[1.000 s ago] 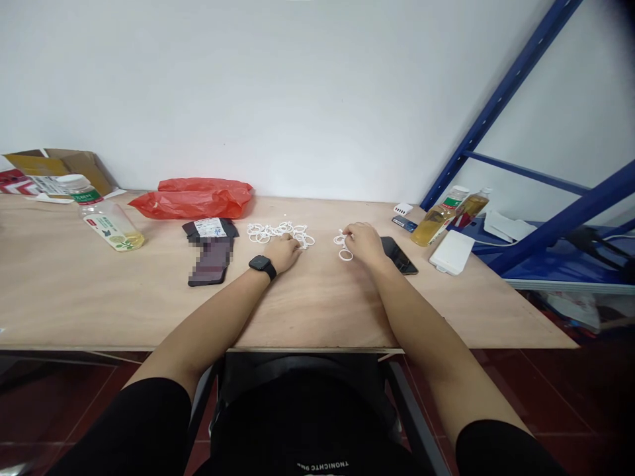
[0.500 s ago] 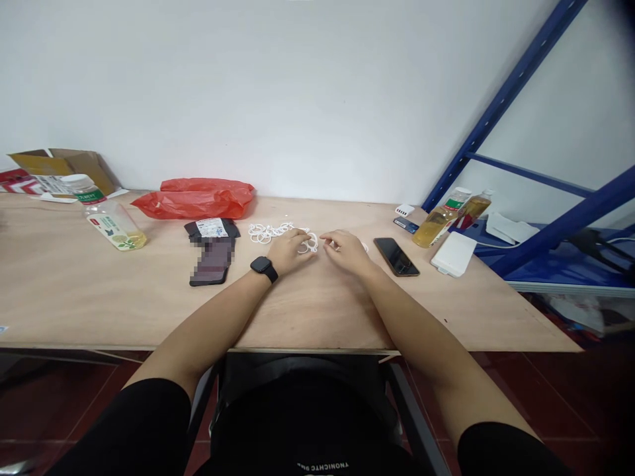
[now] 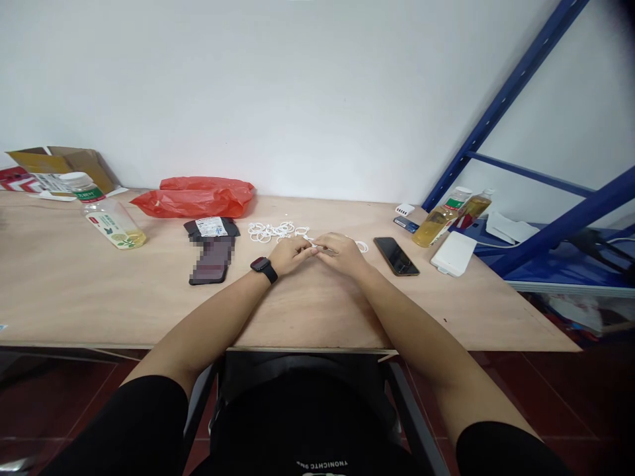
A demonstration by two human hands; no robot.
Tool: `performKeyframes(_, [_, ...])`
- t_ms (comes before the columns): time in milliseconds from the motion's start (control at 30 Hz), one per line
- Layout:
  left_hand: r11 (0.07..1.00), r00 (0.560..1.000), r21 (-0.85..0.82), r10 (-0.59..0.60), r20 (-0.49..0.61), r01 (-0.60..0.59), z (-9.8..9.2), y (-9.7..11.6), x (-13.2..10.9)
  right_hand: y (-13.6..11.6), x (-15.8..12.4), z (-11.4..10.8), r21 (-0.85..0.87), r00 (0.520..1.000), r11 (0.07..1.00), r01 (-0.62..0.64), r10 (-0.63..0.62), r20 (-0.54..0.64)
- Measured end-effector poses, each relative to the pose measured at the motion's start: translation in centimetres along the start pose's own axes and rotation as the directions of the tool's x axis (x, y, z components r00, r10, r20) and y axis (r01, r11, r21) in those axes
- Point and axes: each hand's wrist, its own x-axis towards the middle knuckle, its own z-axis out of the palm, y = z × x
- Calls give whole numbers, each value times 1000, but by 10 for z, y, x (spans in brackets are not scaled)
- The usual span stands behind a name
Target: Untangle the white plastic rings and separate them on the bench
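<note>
My left hand (image 3: 292, 255), with a black smartwatch (image 3: 264, 268) on its wrist, is closed at the middle of the table, its thumb pointing right. Meeting it fingertip to fingertip is my right hand (image 3: 343, 254), its fingers bent together. Between the fingertips a small white bit of a plastic ring (image 3: 313, 245) shows; the fingers cover the remainder. Behind and left of my left hand lies a loose pile of white plastic rings (image 3: 270, 231), several of them overlapping. One more white ring (image 3: 364, 247) lies flat just right of my right hand, partly behind it.
Right of my hands are a phone (image 3: 395, 256), a white box-like device (image 3: 454, 254) and a bottle of yellow drink (image 3: 439, 221). To the left lie a black package (image 3: 212, 251), a red plastic bag (image 3: 198, 198) and a tilted bottle (image 3: 109, 218). A blue rack (image 3: 526, 178) stands at the right.
My hands have come together, the right moving left until the fingertips meet. The white ring seen at my left fingers is now mostly covered.
</note>
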Motion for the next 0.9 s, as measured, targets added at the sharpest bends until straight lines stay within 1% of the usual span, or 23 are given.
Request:
performKeyframes(67, [1000,999,-15,-21,41,22,-1,0,0,-1,1,1,6,1000,1000,-21,21,10])
performKeyframes(167, [999,998,-23,-29,64,30,-1,0,0,-1,0,1,18,999,999,-42,42,-7])
performKeyframes(267, [999,998,-27,-16,60,17,-2,2,0,-1,0,0,15,999,999,-52,52,-12])
performKeyframes(433, [1000,998,-17,5,57,-4,-1,5,-1,-3,-1,-2,2,997,998,-69,69,17])
performKeyframes(567, [1000,998,-16,16,61,-16,1,6,-1,-3,-2,-2,9,992,992,-123,123,31])
performKeyframes(633, [1000,998,-19,23,65,-22,1,6,-1,-3,-2,0,34,986,986,-165,165,6])
performKeyframes(700, [1000,997,-19,22,67,-21,1,6,-1,-3,-1,3,104,968,965,-240,246,-51])
performKeyframes(767, [1000,997,-27,13,74,-11,1,6,-1,-1,0,6,220,928,921,-320,352,-124])
performKeyframes(833, [1000,998,-26,1,66,1,1,5,-1,2,1,6,322,882,877,-356,430,-195])
performKeyframes(900, [1000,999,5,-15,37,15,1,3,0,7,2,4,354,848,860,-368,466,-251])
